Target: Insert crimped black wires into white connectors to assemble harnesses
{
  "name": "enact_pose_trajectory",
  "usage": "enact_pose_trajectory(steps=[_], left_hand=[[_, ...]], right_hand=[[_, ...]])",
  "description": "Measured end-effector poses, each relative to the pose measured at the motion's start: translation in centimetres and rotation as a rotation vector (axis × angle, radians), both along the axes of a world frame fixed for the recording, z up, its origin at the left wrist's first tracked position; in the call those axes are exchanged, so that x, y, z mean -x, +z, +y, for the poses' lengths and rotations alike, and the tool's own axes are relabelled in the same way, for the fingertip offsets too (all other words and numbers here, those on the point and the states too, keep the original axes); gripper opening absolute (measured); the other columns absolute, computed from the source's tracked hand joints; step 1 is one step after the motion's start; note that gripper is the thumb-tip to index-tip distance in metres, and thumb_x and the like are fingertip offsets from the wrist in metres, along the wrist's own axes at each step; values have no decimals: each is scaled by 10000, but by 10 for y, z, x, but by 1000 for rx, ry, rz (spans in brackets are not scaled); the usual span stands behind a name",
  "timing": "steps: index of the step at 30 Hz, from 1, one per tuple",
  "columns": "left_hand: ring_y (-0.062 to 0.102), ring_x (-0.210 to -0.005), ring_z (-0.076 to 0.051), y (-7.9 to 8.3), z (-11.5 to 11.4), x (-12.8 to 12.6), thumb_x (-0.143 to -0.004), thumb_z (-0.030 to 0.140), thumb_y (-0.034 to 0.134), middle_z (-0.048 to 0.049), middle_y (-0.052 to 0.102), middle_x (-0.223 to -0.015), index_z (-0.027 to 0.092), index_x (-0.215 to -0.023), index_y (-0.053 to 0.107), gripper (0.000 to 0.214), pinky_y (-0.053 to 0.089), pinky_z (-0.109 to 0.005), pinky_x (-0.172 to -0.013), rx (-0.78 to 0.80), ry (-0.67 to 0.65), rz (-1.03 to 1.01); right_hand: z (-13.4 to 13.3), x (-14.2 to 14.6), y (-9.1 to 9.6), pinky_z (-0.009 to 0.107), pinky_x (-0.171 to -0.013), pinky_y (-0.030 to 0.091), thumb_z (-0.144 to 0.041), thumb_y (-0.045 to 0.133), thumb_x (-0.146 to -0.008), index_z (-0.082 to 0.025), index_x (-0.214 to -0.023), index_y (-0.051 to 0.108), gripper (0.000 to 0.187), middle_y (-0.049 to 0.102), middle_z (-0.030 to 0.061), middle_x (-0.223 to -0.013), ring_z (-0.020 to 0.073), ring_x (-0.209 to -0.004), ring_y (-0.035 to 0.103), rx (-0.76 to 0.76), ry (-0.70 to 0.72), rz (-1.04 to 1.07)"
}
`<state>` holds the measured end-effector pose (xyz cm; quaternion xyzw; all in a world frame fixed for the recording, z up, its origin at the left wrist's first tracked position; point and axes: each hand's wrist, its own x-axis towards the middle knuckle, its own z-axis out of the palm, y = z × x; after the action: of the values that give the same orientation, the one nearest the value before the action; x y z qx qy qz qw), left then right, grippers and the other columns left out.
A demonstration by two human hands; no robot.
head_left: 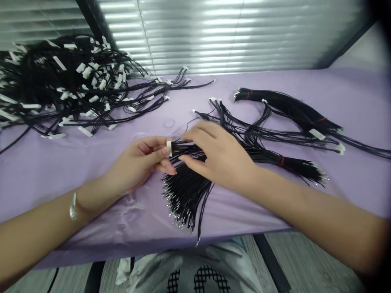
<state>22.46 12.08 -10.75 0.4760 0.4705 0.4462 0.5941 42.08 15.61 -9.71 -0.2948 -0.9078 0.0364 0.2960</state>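
Note:
My left hand (139, 162) pinches a small white connector (169, 148) between thumb and fingers, with black wires running out of it to the right. My right hand (218, 156) lies over those wires, its thumb and fingers closed on thin black wires just beside the connector. Under both hands a bundle of loose black wires (183, 193) with metal-tipped ends fans toward the table's front edge. The purple table cover (45, 162) lies beneath everything.
A big tangled heap of finished black harnesses with white connectors (61, 81) fills the back left. More wire bundles tied with red bands (293, 108) lie at the right. Window blinds (229, 36) stand behind the table. A silver bracelet (73, 207) is on my left wrist.

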Motion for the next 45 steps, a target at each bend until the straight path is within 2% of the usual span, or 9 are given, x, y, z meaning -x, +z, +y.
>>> enact_pose_trajectory(steps=[4, 9, 15, 19, 23, 26, 30, 39, 45], left_hand=[[690, -799, -121, 7, -10, -4, -841, 177, 627, -27, 723, -827, 178, -1001, 657, 163, 535, -213, -809, -339, 7, 313], [611, -991, -122, 8, -8, -4, -849, 224, 616, -37, 665, -1020, 195, -907, 706, 111, 469, -201, -907, -578, 33, 456], [673, -762, -128, 6, 2, -5, -807, 290, 666, -38, 624, -1102, 181, -966, 635, 195, 552, -274, -774, -213, 113, 190], [631, -521, -107, 17, 3, -8, -818, 279, 644, -35, 676, -777, 143, -990, 603, 222, 532, -209, -535, 104, 58, 36], [694, -674, -174, 30, 7, -11, -820, 121, 590, -108, 704, -780, 68, -974, 634, 168, 584, -266, -677, 361, 40, -67], [697, -814, -172, 35, 12, -10, -786, 14, 581, -121, 711, -882, 55, -965, 644, 194, 563, -247, -802, 325, 110, -108], [698, -764, -153, 42, 18, -8, -745, -40, 608, -73, 696, -776, 93, -1004, 615, 291, 564, -224, -757, 339, 156, -59], [707, -759, -196, 64, 41, -16, -740, -16, 622, -47, 648, -694, 96, -993, 568, 281, 574, -300, -784, 183, 77, 55], [709, -807, -187, 36, 35, -11, -723, -52, 604, -36, 642, -709, 114, -954, 577, 286, 566, -271, -813, 207, 151, -108]], right_hand=[[9, -8, 2, 462, -1036, 253, -258, 578, -823, -118, -1336, 436, 551, 422, 165, -1384, 302, -1258, 361, -200, 26, -136], [19, -6, -4, 416, -958, 291, -160, 447, -890, -126, -1173, 573, 312, 635, 97, -1016, 249, -1006, 528, -92, 40, -377], [21, -2, -7, 358, -796, 323, -170, 433, -912, -172, -1066, 638, 257, 627, 66, -929, 239, -908, 529, -125, -45, -386], [23, -1, -10, 354, -784, 338, -181, 442, -912, -176, -1025, 655, 241, 611, 63, -897, 233, -882, 516, -146, -94, -331], [21, -3, -7, 364, -815, 370, -170, 468, -895, -159, -1015, 660, 227, 602, 91, -968, 238, -918, 491, -202, -98, -244], [7, -2, -3, 363, -860, 395, -158, 453, -897, -125, -1005, 654, 230, 605, 113, -1009, 218, -951, 481, -329, 61, -64], [-12, 5, -8, 314, -893, 438, -159, 428, -904, -118, -933, 660, 237, 648, 73, -905, 170, -899, 536, -361, 364, 5], [7, 7, -22, 365, -1057, 366, -203, 343, -942, 20, -1268, 503, 426, 543, 204, -1277, 247, -1221, 476, 12, -45, -239], [10, -1, -16, 347, -846, 481, -183, 401, -919, -44, -1169, 574, 334, 670, 156, -978, 226, -929, 629, 51, 4, -347]])
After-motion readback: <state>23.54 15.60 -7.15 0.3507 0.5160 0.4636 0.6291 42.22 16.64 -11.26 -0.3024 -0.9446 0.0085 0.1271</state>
